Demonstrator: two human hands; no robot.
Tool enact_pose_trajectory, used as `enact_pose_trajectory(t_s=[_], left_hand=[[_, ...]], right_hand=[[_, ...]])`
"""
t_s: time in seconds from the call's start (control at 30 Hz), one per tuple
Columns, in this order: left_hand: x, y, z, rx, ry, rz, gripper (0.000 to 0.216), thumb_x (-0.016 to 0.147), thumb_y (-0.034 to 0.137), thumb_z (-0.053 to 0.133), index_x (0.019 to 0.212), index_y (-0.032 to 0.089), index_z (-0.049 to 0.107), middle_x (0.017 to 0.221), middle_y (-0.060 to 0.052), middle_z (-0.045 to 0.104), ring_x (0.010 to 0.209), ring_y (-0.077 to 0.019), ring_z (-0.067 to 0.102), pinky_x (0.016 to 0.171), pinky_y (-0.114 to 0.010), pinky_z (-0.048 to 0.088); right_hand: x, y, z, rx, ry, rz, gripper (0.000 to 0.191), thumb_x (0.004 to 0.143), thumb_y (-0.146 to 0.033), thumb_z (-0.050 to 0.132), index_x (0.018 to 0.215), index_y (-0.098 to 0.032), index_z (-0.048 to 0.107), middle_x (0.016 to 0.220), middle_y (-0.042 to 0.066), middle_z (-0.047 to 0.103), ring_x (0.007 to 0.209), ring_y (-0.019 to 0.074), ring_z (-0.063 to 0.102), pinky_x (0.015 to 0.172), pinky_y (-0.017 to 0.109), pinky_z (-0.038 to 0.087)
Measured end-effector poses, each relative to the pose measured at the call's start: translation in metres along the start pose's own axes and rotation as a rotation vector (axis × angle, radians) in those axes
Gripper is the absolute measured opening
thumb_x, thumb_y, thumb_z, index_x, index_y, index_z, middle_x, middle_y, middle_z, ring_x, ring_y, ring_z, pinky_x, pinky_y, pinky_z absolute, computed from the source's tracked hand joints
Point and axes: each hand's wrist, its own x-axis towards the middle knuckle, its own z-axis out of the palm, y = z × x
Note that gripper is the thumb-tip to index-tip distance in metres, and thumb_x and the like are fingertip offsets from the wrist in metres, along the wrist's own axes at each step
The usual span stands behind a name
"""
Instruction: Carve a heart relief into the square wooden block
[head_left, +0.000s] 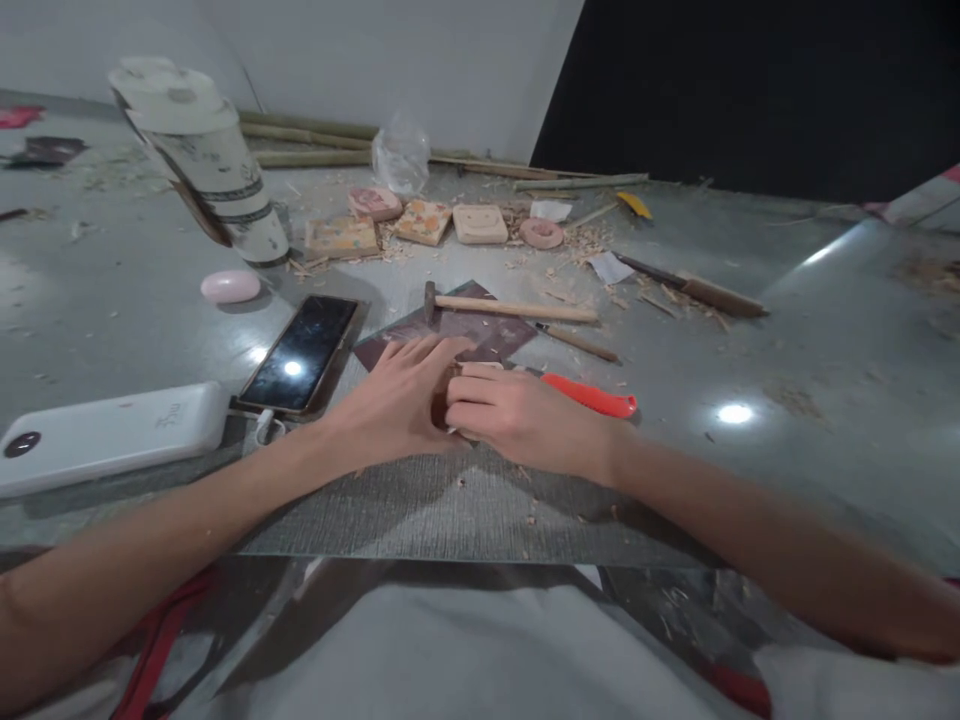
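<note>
My left hand (397, 400) lies over a small wooden piece at the middle of the table, fingers stretched toward a dark sandpaper sheet (487, 335). My right hand (517, 415) is curled closed right beside it, fingers pressed on the same small piece, which is almost fully hidden between the two hands. An orange-handled tool (592, 397) sticks out to the right from behind my right hand; I cannot tell whether the hand grips it. A small hammer (510, 307) rests on the sandpaper just beyond.
A smartphone (304, 352) and a white power bank (112, 432) lie at left. A paper roll (202, 160), pink soap-like oval (229, 286), carved wooden blocks (480, 223), a knife (697, 288), bamboo sticks (315, 135) and wood shavings sit farther back.
</note>
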Motion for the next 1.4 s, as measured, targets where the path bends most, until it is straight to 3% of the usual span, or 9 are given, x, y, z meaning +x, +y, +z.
enact_pose_trajectory(t_s=[0.13,0.23,0.33,0.43,0.6,0.77,1.03,1.4], left_hand=[[0.000,-0.001,0.000,0.004,-0.019,-0.017,0.092,0.076,0.054,0.089,0.151,0.026,0.045,0.146,-0.015,0.065,0.140,-0.0442,0.058,0.113,-0.059,0.043],[-0.001,-0.001,0.000,-0.009,-0.018,-0.022,0.093,0.074,0.055,0.090,0.150,0.026,0.045,0.145,-0.014,0.064,0.140,-0.0443,0.057,0.115,-0.060,0.040],[-0.004,0.001,-0.001,-0.027,0.009,-0.027,0.092,0.073,0.046,0.090,0.150,0.027,0.043,0.143,-0.013,0.064,0.138,-0.0426,0.058,0.116,-0.061,0.038],[-0.008,0.003,-0.003,-0.041,0.057,-0.021,0.093,0.074,0.041,0.090,0.152,0.029,0.041,0.140,-0.011,0.064,0.136,-0.0412,0.058,0.115,-0.060,0.039],[-0.014,0.005,-0.005,-0.079,0.248,0.103,0.101,0.072,0.039,0.087,0.158,0.035,0.033,0.138,-0.010,0.063,0.127,-0.0391,0.061,0.105,-0.056,0.045],[-0.018,0.008,-0.007,-0.093,0.401,0.225,0.106,0.073,0.043,0.087,0.161,0.040,0.027,0.144,-0.010,0.061,0.121,-0.0373,0.062,0.096,-0.055,0.048],[-0.019,0.010,-0.008,-0.093,0.380,0.223,0.104,0.076,0.040,0.087,0.161,0.041,0.026,0.144,-0.009,0.062,0.126,-0.0368,0.062,0.102,-0.055,0.049],[-0.016,0.009,-0.004,-0.104,0.374,0.208,0.101,0.075,0.037,0.085,0.159,0.040,0.029,0.144,-0.011,0.061,0.119,-0.0375,0.062,0.098,-0.059,0.049]], right_hand=[[-0.014,0.010,-0.019,0.057,-0.028,-0.022,0.030,0.104,0.002,0.050,0.093,-0.019,0.068,0.101,0.007,0.072,0.096,0.0205,0.062,0.079,0.033,0.051],[-0.025,0.019,-0.025,0.041,0.246,0.146,0.017,0.110,-0.011,0.060,0.098,-0.020,0.069,0.100,0.007,0.072,0.092,0.0200,0.065,0.079,0.035,0.052],[-0.031,0.024,-0.019,-0.019,0.485,0.286,0.014,0.108,-0.013,0.065,0.099,-0.023,0.069,0.099,0.006,0.074,0.092,0.0206,0.069,0.079,0.036,0.053],[-0.035,0.026,-0.012,-0.059,0.555,0.345,0.014,0.107,-0.015,0.067,0.098,-0.026,0.069,0.097,0.005,0.075,0.091,0.0215,0.071,0.079,0.038,0.055],[-0.040,0.024,-0.010,-0.040,0.652,0.427,0.013,0.107,-0.018,0.068,0.102,-0.030,0.071,0.098,0.005,0.074,0.088,0.0234,0.070,0.075,0.042,0.055],[-0.042,0.022,-0.012,-0.017,0.673,0.458,0.013,0.106,-0.020,0.069,0.104,-0.032,0.071,0.100,0.005,0.074,0.090,0.0259,0.070,0.074,0.044,0.056],[-0.042,0.021,-0.008,0.011,0.658,0.471,0.014,0.105,-0.020,0.071,0.108,-0.034,0.070,0.101,0.004,0.074,0.090,0.0259,0.071,0.076,0.046,0.056],[-0.040,0.019,-0.009,0.012,0.669,0.439,0.009,0.107,-0.022,0.069,0.104,-0.030,0.071,0.099,0.004,0.075,0.090,0.0244,0.073,0.075,0.043,0.058]])
